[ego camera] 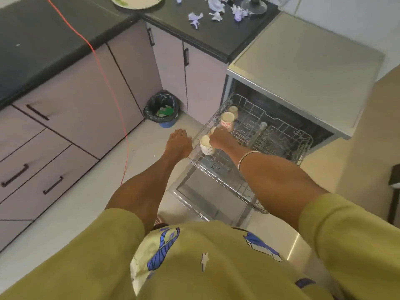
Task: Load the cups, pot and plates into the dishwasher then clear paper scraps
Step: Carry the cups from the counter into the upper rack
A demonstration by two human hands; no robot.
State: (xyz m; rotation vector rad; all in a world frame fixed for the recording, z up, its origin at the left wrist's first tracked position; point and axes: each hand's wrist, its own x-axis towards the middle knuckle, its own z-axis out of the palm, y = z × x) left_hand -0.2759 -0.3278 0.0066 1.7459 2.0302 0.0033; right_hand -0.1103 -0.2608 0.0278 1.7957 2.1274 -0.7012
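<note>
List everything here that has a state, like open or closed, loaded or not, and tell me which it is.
dishwasher: door open
rack: pulled out, cups along its left side
cups: upside down in the rack
plate: on the counter, not loaded
pot lid: on the counter
paper scraps: crumpled, on the counter
bin: open, lined, some rubbish inside
cabinet doors: closed
left hand: open, holding nothing
right hand: gripping a cup

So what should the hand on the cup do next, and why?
Probably let go of the cup and pull back. The right hand grips it among other cups already upside down in the rack, so it looks nearly placed. The plate, lid and paper scraps wait on the counter. The left hand is free.
</note>
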